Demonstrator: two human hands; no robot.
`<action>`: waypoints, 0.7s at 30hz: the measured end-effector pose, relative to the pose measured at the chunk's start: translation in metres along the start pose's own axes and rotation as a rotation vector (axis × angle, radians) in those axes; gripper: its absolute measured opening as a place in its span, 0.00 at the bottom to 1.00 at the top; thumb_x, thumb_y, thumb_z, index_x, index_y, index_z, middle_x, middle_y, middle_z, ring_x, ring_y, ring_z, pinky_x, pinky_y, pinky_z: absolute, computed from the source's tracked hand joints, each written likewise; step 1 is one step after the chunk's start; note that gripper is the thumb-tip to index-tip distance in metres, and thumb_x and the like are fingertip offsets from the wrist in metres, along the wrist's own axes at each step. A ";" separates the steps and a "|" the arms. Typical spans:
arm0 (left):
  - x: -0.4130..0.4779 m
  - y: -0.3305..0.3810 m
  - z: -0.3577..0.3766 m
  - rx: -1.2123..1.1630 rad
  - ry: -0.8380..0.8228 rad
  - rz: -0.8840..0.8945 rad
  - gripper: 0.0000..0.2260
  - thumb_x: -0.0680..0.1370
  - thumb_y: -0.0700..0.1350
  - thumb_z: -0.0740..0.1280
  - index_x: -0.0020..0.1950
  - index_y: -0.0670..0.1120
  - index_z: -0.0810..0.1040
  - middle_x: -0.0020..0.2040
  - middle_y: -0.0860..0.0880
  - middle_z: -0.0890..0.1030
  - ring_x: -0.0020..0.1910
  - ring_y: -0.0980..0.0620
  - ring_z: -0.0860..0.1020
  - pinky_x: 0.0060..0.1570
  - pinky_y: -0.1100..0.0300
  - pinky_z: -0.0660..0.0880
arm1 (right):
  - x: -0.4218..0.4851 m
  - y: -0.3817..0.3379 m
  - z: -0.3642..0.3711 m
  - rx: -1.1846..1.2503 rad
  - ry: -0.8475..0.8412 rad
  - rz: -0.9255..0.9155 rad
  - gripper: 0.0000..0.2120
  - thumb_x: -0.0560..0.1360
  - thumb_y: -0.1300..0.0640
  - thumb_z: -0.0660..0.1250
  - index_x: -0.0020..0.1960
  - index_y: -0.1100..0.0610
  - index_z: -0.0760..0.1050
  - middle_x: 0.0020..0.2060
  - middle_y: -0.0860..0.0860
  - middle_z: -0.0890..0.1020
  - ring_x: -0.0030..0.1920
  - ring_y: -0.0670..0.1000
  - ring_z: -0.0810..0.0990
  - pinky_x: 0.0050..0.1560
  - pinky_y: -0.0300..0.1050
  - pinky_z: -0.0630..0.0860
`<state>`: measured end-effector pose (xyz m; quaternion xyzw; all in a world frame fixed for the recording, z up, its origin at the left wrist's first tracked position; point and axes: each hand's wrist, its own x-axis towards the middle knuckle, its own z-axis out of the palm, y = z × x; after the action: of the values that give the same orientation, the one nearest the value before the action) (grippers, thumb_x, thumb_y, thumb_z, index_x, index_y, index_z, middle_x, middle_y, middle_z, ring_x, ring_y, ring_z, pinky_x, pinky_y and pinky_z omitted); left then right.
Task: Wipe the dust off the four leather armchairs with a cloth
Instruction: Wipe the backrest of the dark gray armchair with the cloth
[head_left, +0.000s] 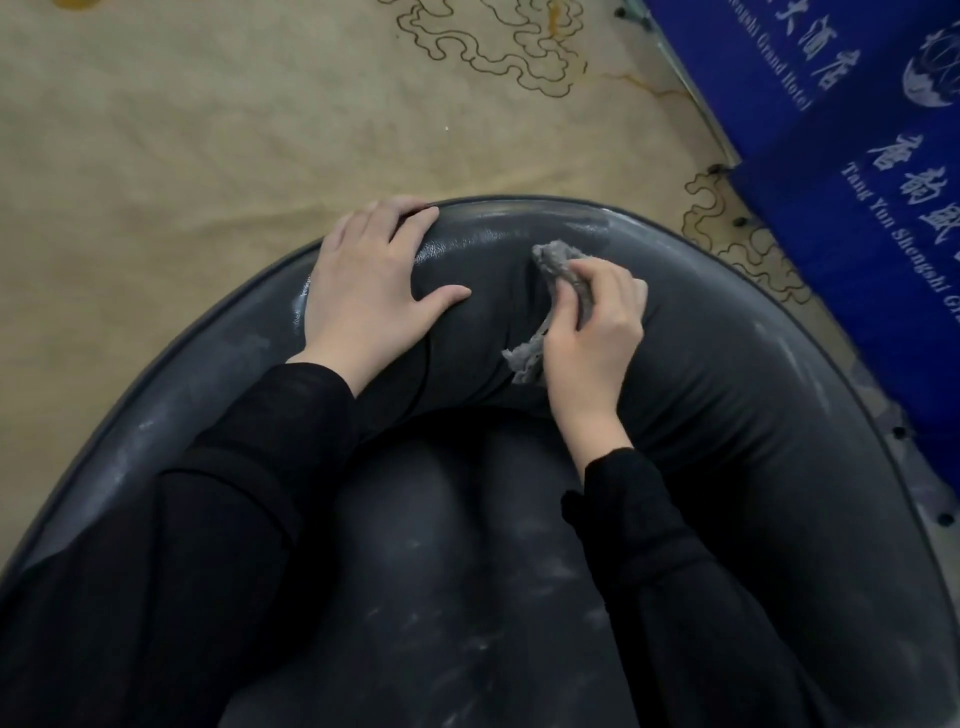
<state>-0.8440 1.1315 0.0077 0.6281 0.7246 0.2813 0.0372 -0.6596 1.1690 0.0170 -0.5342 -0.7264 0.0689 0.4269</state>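
1. A dark leather armchair (727, 389) is seen from above; its curved backrest sweeps round the view in a horseshoe.
2. The left hand (371, 291) is laid flat on the top of the backrest, left of centre, with the fingers straight and spread over the rim and the thumb stretched out to the right.
3. A crumpled grey cloth (558, 265) is gripped by the right hand (592, 332), whose fingers are curled round it, and is pressed against the inner face of the backrest near its middle.
4. Pale dusty smears are seen on the rim and on the seat cushion (441, 597).
5. Both arms are covered by black sleeves (249, 493).
6. Beyond the chair, a beige carpet (208, 130) with dark scroll outlines is seen.
7. At the upper right, a blue banner (857, 156) with white lettering is seen.
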 end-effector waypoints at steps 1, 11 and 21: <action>0.000 0.000 0.000 0.004 -0.001 0.002 0.30 0.73 0.60 0.69 0.69 0.44 0.72 0.67 0.49 0.73 0.64 0.45 0.71 0.66 0.51 0.63 | -0.002 0.003 0.000 -0.009 -0.008 -0.003 0.06 0.73 0.69 0.66 0.49 0.64 0.78 0.46 0.54 0.80 0.47 0.53 0.73 0.52 0.32 0.67; 0.004 0.007 0.000 0.032 0.042 -0.032 0.30 0.76 0.64 0.60 0.66 0.42 0.75 0.64 0.47 0.75 0.61 0.43 0.73 0.63 0.49 0.65 | -0.009 0.011 -0.009 0.020 -0.015 -0.001 0.05 0.73 0.70 0.66 0.48 0.65 0.78 0.46 0.55 0.80 0.48 0.52 0.72 0.54 0.32 0.66; 0.032 0.050 0.028 0.022 0.001 0.080 0.31 0.73 0.61 0.67 0.68 0.42 0.73 0.65 0.45 0.74 0.64 0.43 0.71 0.64 0.50 0.63 | -0.001 0.021 -0.020 -0.006 -0.052 -0.061 0.06 0.72 0.71 0.67 0.49 0.65 0.78 0.46 0.55 0.80 0.49 0.51 0.72 0.54 0.35 0.68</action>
<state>-0.7951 1.1740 0.0163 0.6567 0.7021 0.2748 0.0187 -0.6308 1.1699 0.0169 -0.5112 -0.7533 0.0676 0.4082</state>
